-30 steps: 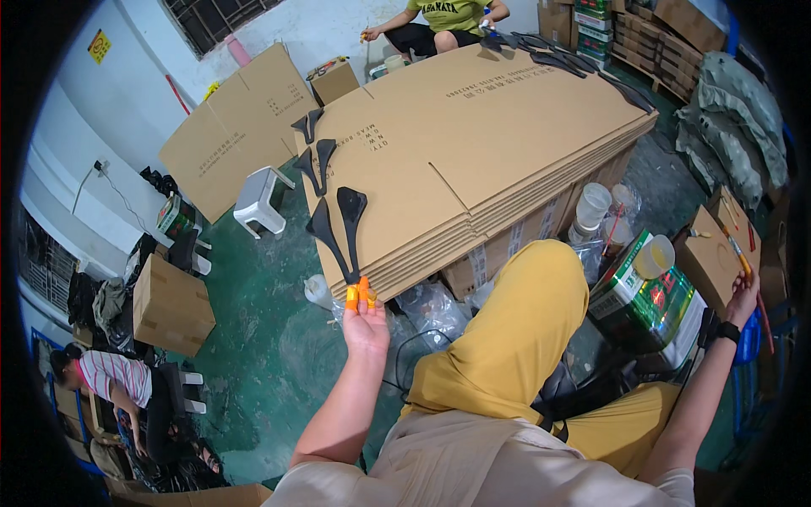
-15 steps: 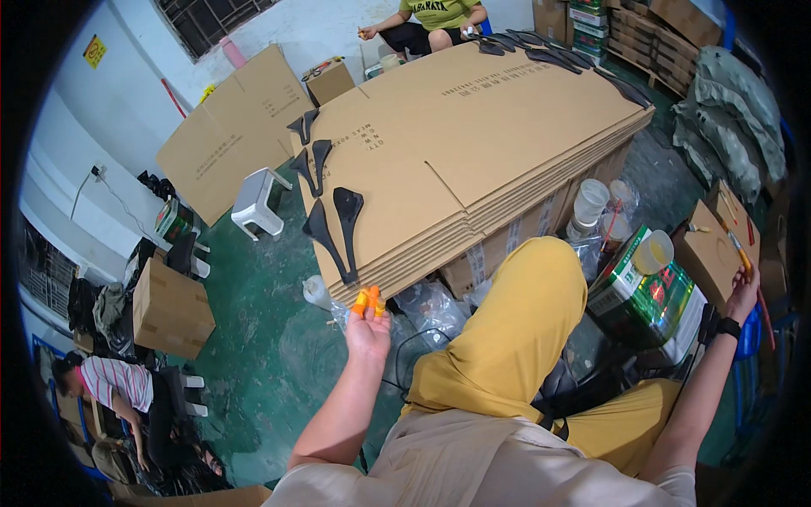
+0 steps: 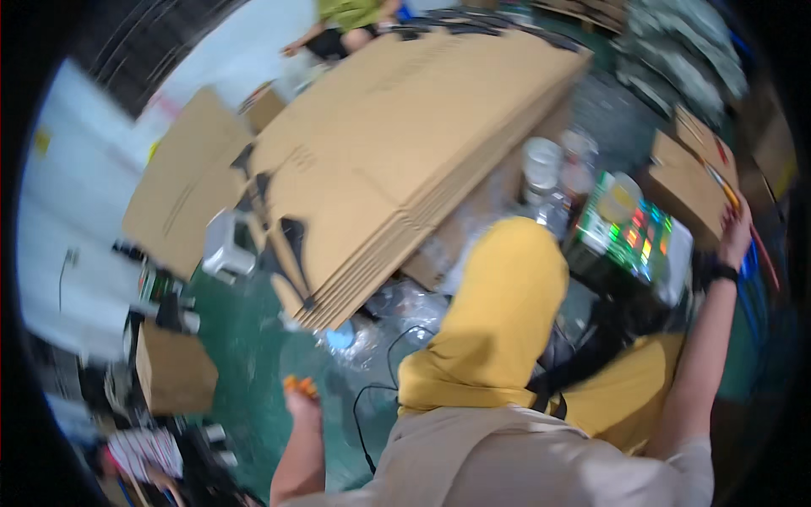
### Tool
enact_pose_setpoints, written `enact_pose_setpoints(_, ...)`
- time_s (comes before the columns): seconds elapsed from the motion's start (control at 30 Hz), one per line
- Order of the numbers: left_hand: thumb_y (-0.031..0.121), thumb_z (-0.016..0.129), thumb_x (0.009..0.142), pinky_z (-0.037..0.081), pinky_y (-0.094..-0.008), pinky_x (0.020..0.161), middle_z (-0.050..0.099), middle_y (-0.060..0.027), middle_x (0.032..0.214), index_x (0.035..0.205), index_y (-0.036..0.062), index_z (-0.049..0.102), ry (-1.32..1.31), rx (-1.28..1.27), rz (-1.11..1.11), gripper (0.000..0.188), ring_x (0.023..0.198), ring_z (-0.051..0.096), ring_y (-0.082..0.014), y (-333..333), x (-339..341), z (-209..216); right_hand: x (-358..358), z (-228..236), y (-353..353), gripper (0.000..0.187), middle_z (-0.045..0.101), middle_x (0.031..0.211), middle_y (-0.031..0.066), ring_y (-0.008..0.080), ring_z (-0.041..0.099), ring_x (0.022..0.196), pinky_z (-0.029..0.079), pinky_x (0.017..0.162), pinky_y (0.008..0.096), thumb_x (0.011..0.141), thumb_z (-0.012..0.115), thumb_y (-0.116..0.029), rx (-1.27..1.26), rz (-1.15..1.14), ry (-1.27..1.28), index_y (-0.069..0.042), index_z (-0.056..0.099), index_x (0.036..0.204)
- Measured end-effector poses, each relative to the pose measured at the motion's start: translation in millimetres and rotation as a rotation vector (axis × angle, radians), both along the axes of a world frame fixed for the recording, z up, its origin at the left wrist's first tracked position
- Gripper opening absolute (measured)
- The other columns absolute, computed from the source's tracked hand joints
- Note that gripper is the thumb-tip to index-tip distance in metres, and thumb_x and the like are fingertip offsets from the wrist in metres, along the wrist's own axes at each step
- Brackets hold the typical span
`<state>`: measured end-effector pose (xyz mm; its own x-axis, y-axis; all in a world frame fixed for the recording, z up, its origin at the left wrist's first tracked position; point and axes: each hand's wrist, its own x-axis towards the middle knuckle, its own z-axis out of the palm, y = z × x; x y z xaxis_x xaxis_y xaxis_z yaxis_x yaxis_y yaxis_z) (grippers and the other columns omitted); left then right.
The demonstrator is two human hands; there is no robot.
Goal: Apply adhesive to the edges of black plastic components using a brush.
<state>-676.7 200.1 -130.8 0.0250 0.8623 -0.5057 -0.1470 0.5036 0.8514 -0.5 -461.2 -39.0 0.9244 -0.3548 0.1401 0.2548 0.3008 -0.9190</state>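
Note:
Low at the left, above the green floor, is my left hand [image 3: 302, 399], with orange covers [image 3: 301, 386] on its fingertips. Motion smears its fingers, and nothing can be made out in them. At the right, my right hand [image 3: 737, 226] grips a slim brush [image 3: 725, 188] by its orange handle, beside an opened cardboard box [image 3: 688, 198]. Black pieces with narrow stems and wide ends [image 3: 291, 241] lie on the left corner of a stack of flat cardboard [image 3: 363, 160], beyond my left hand.
A green tin [image 3: 629, 241] with a clear tub [image 3: 621, 196] on top stands right of my knee. Clear containers [image 3: 541, 160] sit beside the stack. A white stool [image 3: 226, 245] and brown box [image 3: 173, 367] are at left. Two people [image 3: 351, 15] [image 3: 148, 456] sit nearby.
My left hand has moved down and left, away from the corner of the cardboard stack. The view has turned and blurred. My right hand still holds the brush.

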Motion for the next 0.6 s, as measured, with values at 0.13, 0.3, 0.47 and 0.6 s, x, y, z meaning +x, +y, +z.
enact_pose_setpoints(0.13,0.043,0.049,0.091,0.042,-0.0213,0.047,0.061,0.0001,0.079,0.096,0.0129,0.059,-0.198,0.414,-0.013,0.032,0.059,0.053,-0.0084,56,33,109,-39,39,50,0.023,0.059,0.078,0.0006,0.0072,0.053,0.066,0.04,0.059,0.0187,0.088,0.057,-0.029,-0.083,-0.067,-0.052,-0.01,0.064,0.099)
enact_pose_setpoints(0.3,0.031,0.042,0.096,0.038,-0.0331,0.092,0.054,-0.014,0.117,0.13,-0.0012,0.042,-0.827,0.545,-0.905,0.046,0.104,0.05,-0.0205,1,247,266,-66,52,50,0.019,0.06,0.074,0.0043,0.0077,0.052,0.057,0.038,0.049,0.0189,0.087,0.056,-0.022,0.036,-0.049,-0.152,-0.006,0.064,0.094)
enact_pose_setpoints(0.47,0.03,0.04,0.097,0.042,-0.036,0.095,0.051,-0.0168,0.125,0.128,-0.0008,0.044,-0.893,0.155,-1.554,0.044,0.11,0.051,-0.0241,-137,460,205,-103,57,28,0.019,0.057,0.069,0.0006,0.0059,0.051,0.051,0.037,0.043,0.0171,0.09,0.052,-0.022,-0.044,-0.174,-0.132,-0.006,0.062,0.093)
enact_pose_setpoints(0.6,0.029,0.041,0.095,0.049,-0.0338,0.079,0.06,-0.0108,0.112,0.118,0.0068,0.052,-0.171,0.183,-2.062,0.033,0.098,0.058,-0.0197,-330,541,114,-129,58,18,0.021,0.057,0.067,0.0024,0.0074,0.049,0.049,0.035,0.04,0.0183,0.09,0.051,-0.024,-0.022,-0.222,-0.135,-0.006,0.061,0.091)
